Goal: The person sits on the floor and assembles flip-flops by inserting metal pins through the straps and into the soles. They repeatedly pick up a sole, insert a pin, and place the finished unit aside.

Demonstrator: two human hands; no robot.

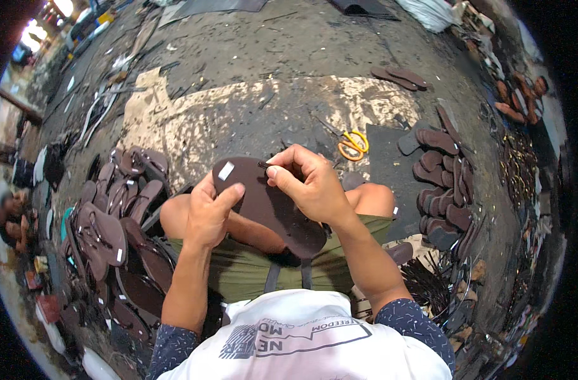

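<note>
A dark brown flip-flop sole [263, 202] lies tilted over my lap, its wide end pointing away from me. A small white label [225, 171] is on that wide end. My left hand [208, 215] grips the left edge, thumb on top and fingers underneath. With thumb and forefinger, my right hand [311, 187] pinches a small dark strap piece [263, 164] at the upper face of the sole, near its far right edge. How far the piece goes into the sole cannot be made out. The right hand's other fingers are bent above the sole.
Finished brown flip-flops [102, 237] are heaped at my left. Several loose soles [441, 190] stand in stacks at my right, near a bundle of dark straps [426, 282]. Yellow-handled scissors [351, 147] lie ahead on the stained sheet [206, 101]. Two soles [400, 78] rest farther off.
</note>
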